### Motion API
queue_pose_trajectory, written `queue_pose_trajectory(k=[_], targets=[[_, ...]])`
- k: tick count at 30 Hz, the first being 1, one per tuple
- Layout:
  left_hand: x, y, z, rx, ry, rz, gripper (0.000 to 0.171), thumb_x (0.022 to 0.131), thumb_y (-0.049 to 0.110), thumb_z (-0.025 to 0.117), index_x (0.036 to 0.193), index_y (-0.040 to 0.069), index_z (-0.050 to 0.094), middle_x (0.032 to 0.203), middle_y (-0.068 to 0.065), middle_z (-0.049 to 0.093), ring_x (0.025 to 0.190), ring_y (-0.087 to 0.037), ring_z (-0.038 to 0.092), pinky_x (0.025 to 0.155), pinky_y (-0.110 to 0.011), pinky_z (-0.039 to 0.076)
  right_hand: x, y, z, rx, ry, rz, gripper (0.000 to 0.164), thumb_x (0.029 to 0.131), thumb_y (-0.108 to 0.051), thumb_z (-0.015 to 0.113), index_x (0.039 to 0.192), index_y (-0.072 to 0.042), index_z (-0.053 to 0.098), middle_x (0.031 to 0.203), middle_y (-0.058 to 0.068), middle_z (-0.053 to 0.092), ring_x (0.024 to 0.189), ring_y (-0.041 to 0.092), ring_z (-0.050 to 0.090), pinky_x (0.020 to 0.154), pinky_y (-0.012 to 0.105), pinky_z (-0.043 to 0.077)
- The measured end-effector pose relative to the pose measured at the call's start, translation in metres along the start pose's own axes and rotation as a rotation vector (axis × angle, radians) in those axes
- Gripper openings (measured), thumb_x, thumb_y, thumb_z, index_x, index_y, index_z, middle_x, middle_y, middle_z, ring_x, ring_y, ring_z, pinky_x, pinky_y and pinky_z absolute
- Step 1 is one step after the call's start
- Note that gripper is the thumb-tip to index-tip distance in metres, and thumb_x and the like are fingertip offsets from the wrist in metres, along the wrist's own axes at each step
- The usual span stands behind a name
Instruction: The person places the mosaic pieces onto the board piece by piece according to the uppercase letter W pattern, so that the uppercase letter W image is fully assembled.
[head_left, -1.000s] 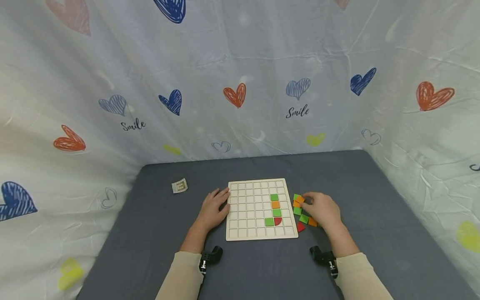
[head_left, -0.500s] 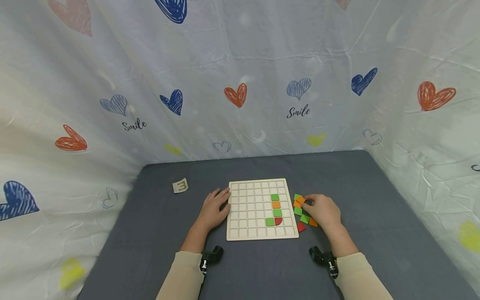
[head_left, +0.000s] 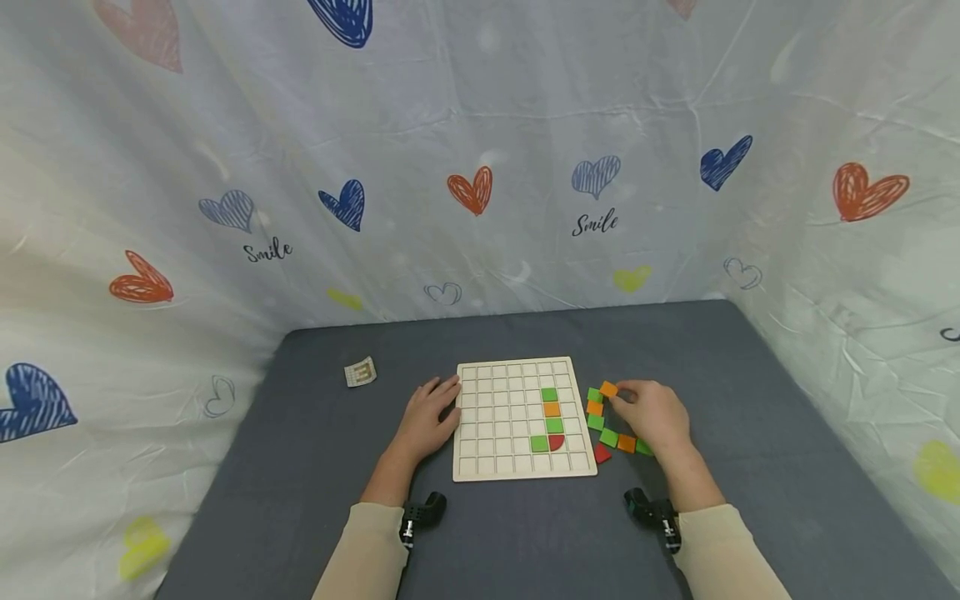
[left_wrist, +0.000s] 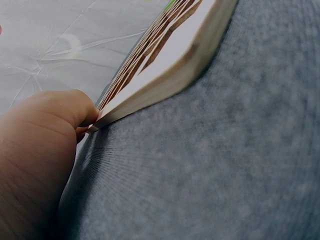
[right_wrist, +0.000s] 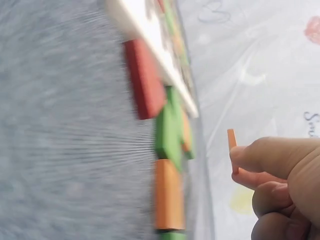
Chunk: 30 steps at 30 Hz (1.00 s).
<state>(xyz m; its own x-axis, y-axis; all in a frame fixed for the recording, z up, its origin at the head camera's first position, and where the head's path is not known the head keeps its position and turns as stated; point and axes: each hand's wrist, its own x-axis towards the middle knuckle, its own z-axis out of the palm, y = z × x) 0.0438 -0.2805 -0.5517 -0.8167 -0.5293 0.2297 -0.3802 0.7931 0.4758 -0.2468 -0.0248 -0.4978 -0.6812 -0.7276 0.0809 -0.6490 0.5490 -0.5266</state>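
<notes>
My right hand [head_left: 654, 412] pinches an orange square tile [right_wrist: 232, 142] between thumb and fingertips, lifted above the loose tiles in the right wrist view. My left hand [head_left: 426, 417] rests with fingers extended at the left edge of a pale wooden grid board [head_left: 495, 469], thumb and fingertips touching its rim. Set in the board's cells are green squares [head_left: 549, 394], an orange square [head_left: 552, 409] and a red quarter-round tile [head_left: 556, 442]. Along the board's right side lie loose green tiles [head_left: 596, 422], orange tiles [head_left: 626, 444] and a red tile [head_left: 602, 453].
A small printed paper slip [head_left: 360, 372] lies on the grey table [head_left: 517, 533], left of the board. Behind and beside the table hangs a white curtain [head_left: 525, 125] with printed hearts. Each wrist wears a black camera mount [head_left: 424, 510].
My right hand has lifted the orange tile off the loose group and moved slightly right and away. An orange tile beneath and a green tile by the wrist show more now. The left hand stays put.
</notes>
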Motion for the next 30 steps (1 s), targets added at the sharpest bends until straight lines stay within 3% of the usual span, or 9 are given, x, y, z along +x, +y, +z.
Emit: queue_pose_trajectory(k=[2,5,9,22,30], targets=[[0.000,0.000,0.000,-0.007,0.000,0.001,0.049,0.105,0.024,0.057,0.150,0.006,0.053,0.158,-0.006,0.046,0.150,-0.039,0.030,0.124,-0.061,0.017,-0.001,-0.003,-0.004,0.014,0.020,-0.018,0.038,0.094,-0.026,0.075,0.121,0.000,0.075,0.103,0.020,0.075,0.074,0.026,0.068,0.052,0.037,0.054],[0.000,0.000,0.000,-0.016,0.003,0.005,0.049,0.105,0.023,0.057,0.150,0.006,0.054,0.158,-0.006,0.046,0.150,-0.039,0.031,0.124,-0.061,0.017,-0.003,-0.008,-0.009,0.032,0.029,-0.049,0.038,0.094,-0.027,0.074,0.123,-0.001,0.075,0.081,0.012,0.073,0.061,0.020,0.061,0.046,0.033,0.046],[0.000,-0.001,0.000,-0.018,0.000,0.007,0.049,0.105,0.023,0.057,0.150,0.006,0.054,0.158,-0.006,0.046,0.150,-0.039,0.031,0.124,-0.061,0.017,-0.008,-0.021,-0.015,0.052,-0.002,-0.083,0.038,0.096,-0.026,0.071,0.127,-0.003,0.073,0.056,0.000,0.056,0.048,0.017,0.046,0.041,0.030,0.033],[0.000,-0.002,-0.001,-0.012,-0.004,0.010,0.049,0.105,0.022,0.057,0.150,0.005,0.053,0.158,-0.008,0.045,0.150,-0.040,0.030,0.124,-0.061,0.016,-0.027,-0.067,-0.006,0.056,-0.022,-0.249,0.032,0.092,-0.020,0.077,0.121,-0.008,0.077,0.053,-0.004,0.042,0.046,0.012,0.031,0.043,0.026,0.019],[0.000,-0.001,0.000,-0.016,-0.004,0.010,0.049,0.104,0.022,0.057,0.150,0.005,0.053,0.158,-0.008,0.046,0.149,-0.040,0.030,0.123,-0.062,0.017,-0.040,-0.088,0.014,0.012,-0.092,-0.372,0.028,0.090,-0.021,0.077,0.117,-0.014,0.080,0.056,-0.009,0.044,0.050,0.008,0.035,0.044,0.024,0.019]])
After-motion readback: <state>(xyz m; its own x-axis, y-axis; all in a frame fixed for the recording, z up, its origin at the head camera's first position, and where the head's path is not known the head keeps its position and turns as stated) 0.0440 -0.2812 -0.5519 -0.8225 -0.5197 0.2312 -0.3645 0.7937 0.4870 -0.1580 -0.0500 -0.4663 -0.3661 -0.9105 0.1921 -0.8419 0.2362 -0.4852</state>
